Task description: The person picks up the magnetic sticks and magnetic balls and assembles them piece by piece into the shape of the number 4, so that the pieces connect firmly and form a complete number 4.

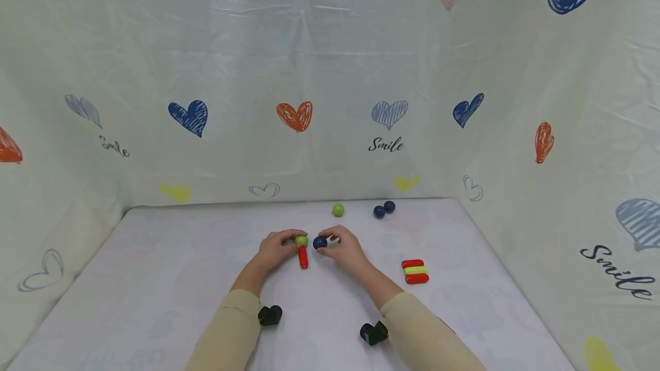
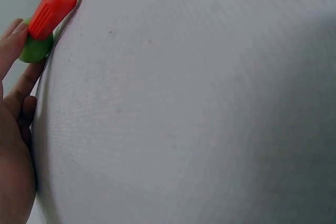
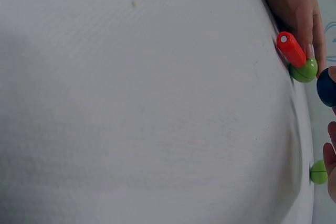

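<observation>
Just below the centre of the head view, the left hand [image 1: 273, 248] pinches a green ball [image 1: 301, 241] between thumb and fingers. A red rod [image 1: 303, 257] meets the lower side of this ball and points toward the bottom of the frame; a pale round spot marks its free end in the left wrist view, at upper left. Whether the rod is fixed to the ball or merely touches it, I cannot tell from these angles.

Just to the right in the head view, the right hand [image 1: 345, 248] pinches a dark blue ball [image 1: 319, 243] between thumb and fingers, with a narrow gap between it and the green one. In the right wrist view this blue ball is cut off by the right edge.

Above the hands in the head view, a second green ball [image 1: 338, 210] lies near the table's far edge, and a pair of dark blue balls [image 1: 384, 209] sits side by side to its right. Right of centre, lower down, a yellow rod [image 1: 415, 271] lies between two red rods [image 1: 417, 279]. All rest on a white-covered table [image 1: 154, 279]; a pale curtain [image 1: 330, 62] printed with hearts fills the upper frame.
</observation>
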The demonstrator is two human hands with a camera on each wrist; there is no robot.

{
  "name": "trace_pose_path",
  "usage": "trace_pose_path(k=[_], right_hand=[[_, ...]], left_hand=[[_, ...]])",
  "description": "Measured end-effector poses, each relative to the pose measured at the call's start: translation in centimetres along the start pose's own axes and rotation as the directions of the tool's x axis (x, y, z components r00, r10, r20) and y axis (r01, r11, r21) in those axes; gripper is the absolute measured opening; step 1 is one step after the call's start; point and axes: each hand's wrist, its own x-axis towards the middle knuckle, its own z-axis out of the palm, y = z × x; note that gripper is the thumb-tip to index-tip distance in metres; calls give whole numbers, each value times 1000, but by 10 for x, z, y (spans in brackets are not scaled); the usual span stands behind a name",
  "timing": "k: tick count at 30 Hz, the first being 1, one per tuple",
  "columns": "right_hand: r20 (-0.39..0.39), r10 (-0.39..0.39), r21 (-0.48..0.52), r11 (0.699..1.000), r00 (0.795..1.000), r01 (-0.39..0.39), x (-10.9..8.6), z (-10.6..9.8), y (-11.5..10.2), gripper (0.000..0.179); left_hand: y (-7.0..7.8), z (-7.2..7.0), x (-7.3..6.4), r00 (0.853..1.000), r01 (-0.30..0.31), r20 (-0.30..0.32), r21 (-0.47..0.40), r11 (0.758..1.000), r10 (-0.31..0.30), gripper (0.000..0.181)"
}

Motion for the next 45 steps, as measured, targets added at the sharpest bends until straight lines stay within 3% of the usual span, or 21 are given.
trace_pose_path(k=[5,15,22,29,35,45], right_hand=[[34,-7,6,1000,999,7,-7,1,-1,31],[80,19,36,999,997,-22,-16,3,-3,30],[111,-22,43,999,994,17,-21,6,-2,30],[142,-50,52,998,989,43,-27,6,-4,28],[181,-23,42,999,983,16,-34,7,-5,28],[179,-21,25,1000,984,17,-41,13,-7,27]], left_hand=[[1,0,1,1000,15,-1,2,1000,-15,26],[0,0,4,1000,-9,1,-21,1000,9,26],[-2,1,5,1000,-26,3,-33,999,26,25],[0,1,3,1000,0,-7,-37,999,0,25],[1,1,2,1000,15,-9,-32,999,-16,25],[0,0,2,1000,7,-17,-6,1000,-8,25]])
